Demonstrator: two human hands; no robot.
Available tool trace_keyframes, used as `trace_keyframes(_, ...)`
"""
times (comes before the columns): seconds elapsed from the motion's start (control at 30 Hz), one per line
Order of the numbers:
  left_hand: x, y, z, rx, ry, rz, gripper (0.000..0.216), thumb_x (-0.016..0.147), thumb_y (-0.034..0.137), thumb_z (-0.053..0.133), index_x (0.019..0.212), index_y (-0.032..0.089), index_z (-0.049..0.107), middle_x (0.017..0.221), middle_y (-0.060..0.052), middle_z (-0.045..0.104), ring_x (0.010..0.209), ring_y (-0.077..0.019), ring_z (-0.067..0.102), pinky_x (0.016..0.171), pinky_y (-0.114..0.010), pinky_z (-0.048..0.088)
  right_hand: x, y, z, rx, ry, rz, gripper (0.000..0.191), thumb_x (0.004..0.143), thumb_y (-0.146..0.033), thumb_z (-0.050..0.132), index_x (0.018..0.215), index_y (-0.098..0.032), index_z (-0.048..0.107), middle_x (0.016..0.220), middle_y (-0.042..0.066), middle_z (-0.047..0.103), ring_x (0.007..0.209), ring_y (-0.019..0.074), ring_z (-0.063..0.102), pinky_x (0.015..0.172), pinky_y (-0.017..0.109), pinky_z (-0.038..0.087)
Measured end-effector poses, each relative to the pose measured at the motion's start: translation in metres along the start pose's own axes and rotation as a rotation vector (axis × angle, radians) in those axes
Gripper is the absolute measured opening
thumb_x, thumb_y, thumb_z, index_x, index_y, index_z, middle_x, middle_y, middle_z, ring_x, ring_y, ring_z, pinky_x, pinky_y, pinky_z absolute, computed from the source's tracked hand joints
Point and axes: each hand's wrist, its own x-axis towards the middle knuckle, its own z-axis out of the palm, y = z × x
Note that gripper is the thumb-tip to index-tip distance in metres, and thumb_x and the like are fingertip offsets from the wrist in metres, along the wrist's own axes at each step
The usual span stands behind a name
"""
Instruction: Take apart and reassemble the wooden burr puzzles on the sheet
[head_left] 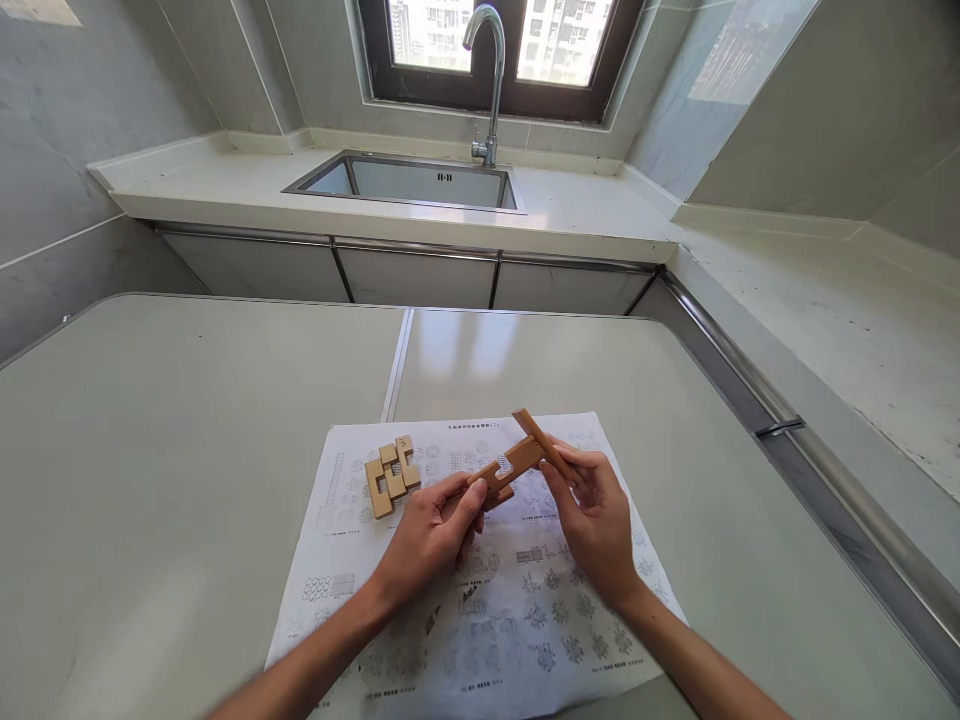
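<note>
Wood like this should feel light, stiff and a bit smooth. Your left hand [433, 522] pinches one end of the notched, flat brown wooden piece [523, 456], up over the white printed paper sheet [480, 655]. Your right hand [600, 512] pinches the long, thin brown wooden stick [546, 445] that crosses its other end. Hold the wide, solid parts; the skinny bits by the notch might snap if twisted hard.

Table [187, 450]: pale glossy top, rounded far corners, dark edge line. White seam strip [397, 365] runs from far edge to printed paper sheet [517, 600]. Sheet lies directly on tabletop: small diagrams, short text lines.
</note>
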Motion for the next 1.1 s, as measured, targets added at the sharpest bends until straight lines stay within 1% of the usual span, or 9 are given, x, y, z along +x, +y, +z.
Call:
trace_keyframes(0.1,0.0000,-0.0001,0.0005,-0.015,-0.001,0.002,0.051,0.101,0.064,0.057,0.100,0.016,0.071,0.073,-0.006,0.067,0.092,-0.0282,0.074,0.046,-0.020,0.037,-0.0008,-0.0006,0.0003,-0.053,-0.017,-0.065,0.015,0.101,-0.032,0.071,0.115,-0.027,0.070,0.138,0.011,0.073,0.133,0.0297,0.067,0.111,0.053,0.057)
trace_keyframes(0.23,0.0002,-0.0005,0.0004,-0.015,0.002,-0.010,0.053,0.100,0.065,0.057,0.100,0.015,0.072,0.077,-0.007,0.071,0.073,-0.0220,0.071,0.047,-0.022,0.038,-0.0019,-0.0015,0.0011,-0.063,-0.042,-0.093,0.012,0.101,-0.028,0.070,0.113,-0.027,0.069,0.139,0.010,0.073,0.134,0.0294,0.066,0.112,0.054,0.056)
trace_keyframes(0.33,0.0006,-0.0011,0.0001,-0.006,0.006,-0.001,0.052,0.100,0.064,0.058,0.104,0.014,0.073,0.076,-0.006,0.070,0.064,-0.0181,0.064,0.049,-0.023,0.039,-0.0027,0.0001,0.0015,-0.060,-0.046,-0.089,0.013,0.101,-0.028,0.070,0.114,-0.027,0.069,0.140,0.010,0.073,0.134,0.0295,0.066,0.112,0.053,0.057)
trace_keyframes(0.5,0.0008,-0.0014,-0.0001,0.005,-0.006,0.009,0.052,0.101,0.063,0.056,0.105,0.014,0.073,0.077,-0.004,0.067,0.055,-0.0120,0.051,0.050,-0.023,0.040,-0.0030,0.0023,0.0000,-0.106,-0.075,-0.093,0.024,0.101,-0.028,0.070,0.125,-0.030,0.071,0.137,0.007,0.074,0.130,0.0287,0.070,0.112,0.050,0.058)
trace_keyframes(0.67,-0.0001,0.0009,-0.0008,0.011,-0.025,0.009,0.053,0.102,0.064,0.054,0.109,0.015,0.073,0.078,-0.004,0.065,0.056,-0.0125,0.050,0.049,-0.022,0.039,-0.0024,0.0012,-0.0020,-0.205,-0.109,-0.118,0.031,0.103,-0.030,0.066,0.132,-0.034,0.074,0.139,0.003,0.074,0.127,0.0301,0.071,0.112,0.052,0.058)
trace_keyframes(0.8,-0.0005,0.0019,-0.0008,0.013,-0.019,0.013,0.053,0.101,0.065,0.054,0.109,0.016,0.073,0.078,-0.004,0.065,0.056,-0.0126,0.048,0.049,-0.023,0.039,-0.0042,0.0022,-0.0009,-0.167,-0.097,-0.031,0.043,0.101,-0.032,0.069,0.144,-0.035,0.067,0.141,0.002,0.072,0.130,0.0308,0.070,0.115,0.052,0.056)
trace_keyframes(0.9,-0.0001,0.0008,-0.0008,0.019,-0.022,0.017,0.052,0.101,0.064,0.055,0.104,0.015,0.072,0.077,-0.004,0.066,0.055,-0.0116,0.047,0.050,-0.023,0.038,-0.0052,0.0025,0.0000,-0.162,-0.099,0.001,0.042,0.101,-0.034,0.070,0.143,-0.034,0.068,0.143,0.002,0.071,0.132,0.0318,0.068,0.116,0.052,0.054)
trace_keyframes(1.0,0.0000,0.0001,-0.0011,0.014,-0.018,0.024,0.052,0.101,0.065,0.055,0.101,0.016,0.072,0.076,-0.004,0.065,0.056,-0.0126,0.049,0.050,-0.023,0.038,-0.0046,0.0019,-0.0001,-0.176,-0.111,-0.030,0.041,0.102,-0.033,0.068,0.143,-0.036,0.069,0.142,0.001,0.072,0.129,0.0317,0.071,0.111,0.052,0.058)
trace_keyframes(1.1,-0.0005,0.0015,-0.0017,0.024,-0.015,0.033,0.052,0.098,0.067,0.057,0.094,0.017,0.072,0.071,-0.003,0.062,0.059,-0.0169,0.057,0.051,-0.025,0.037,-0.0030,0.0009,-0.0010,-0.198,-0.138,-0.103,0.041,0.104,-0.028,0.064,0.143,-0.039,0.067,0.141,-0.001,0.072,0.126,0.0306,0.072,0.109,0.053,0.060)
